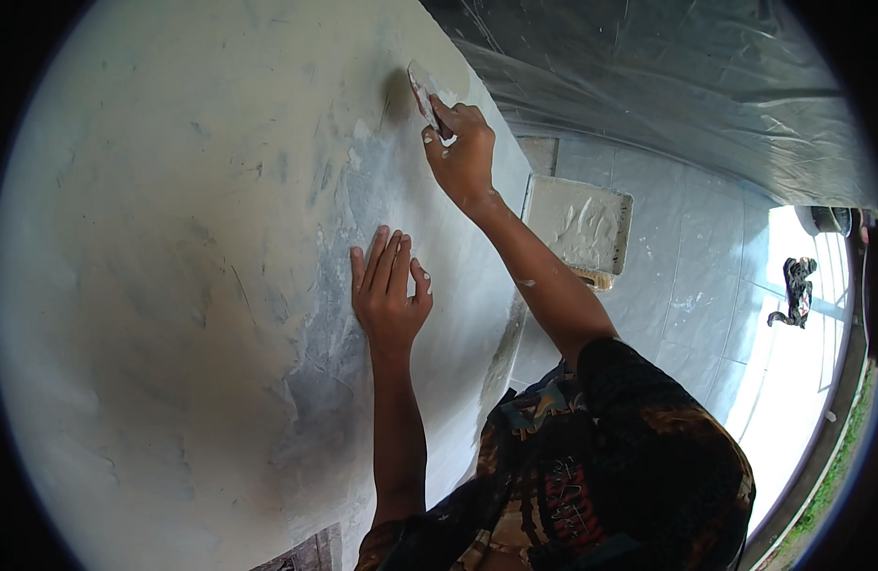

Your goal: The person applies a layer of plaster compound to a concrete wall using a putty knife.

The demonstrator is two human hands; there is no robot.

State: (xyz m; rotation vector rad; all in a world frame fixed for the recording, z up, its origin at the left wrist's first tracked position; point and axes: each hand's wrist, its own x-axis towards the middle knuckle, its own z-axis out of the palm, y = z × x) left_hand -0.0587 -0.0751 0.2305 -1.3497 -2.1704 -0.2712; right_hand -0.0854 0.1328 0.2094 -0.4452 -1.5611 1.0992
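Observation:
A large wall [220, 190] with patchy white plaster fills the left and middle of the view, a greyer bare-looking strip running down its middle. My left hand [390, 285] lies flat against this wall beside the grey strip, fingers stretched out and specked with white. Higher up and to the right, my right hand [463, 147] is closed around a putty knife [424, 97] smeared with white paste. The blade meets or nearly meets the wall near its right edge; exact contact is hard to tell. White paste also spots the right fingers and forearm.
A shallow tray [577, 224] of white paste sits on the grey tiled floor [691, 257], right of the wall. Clear plastic sheeting [667, 86] hangs across the upper right. A crumpled black item [796, 290] lies on the bright floor at far right, near a dark bucket-like container [829, 221].

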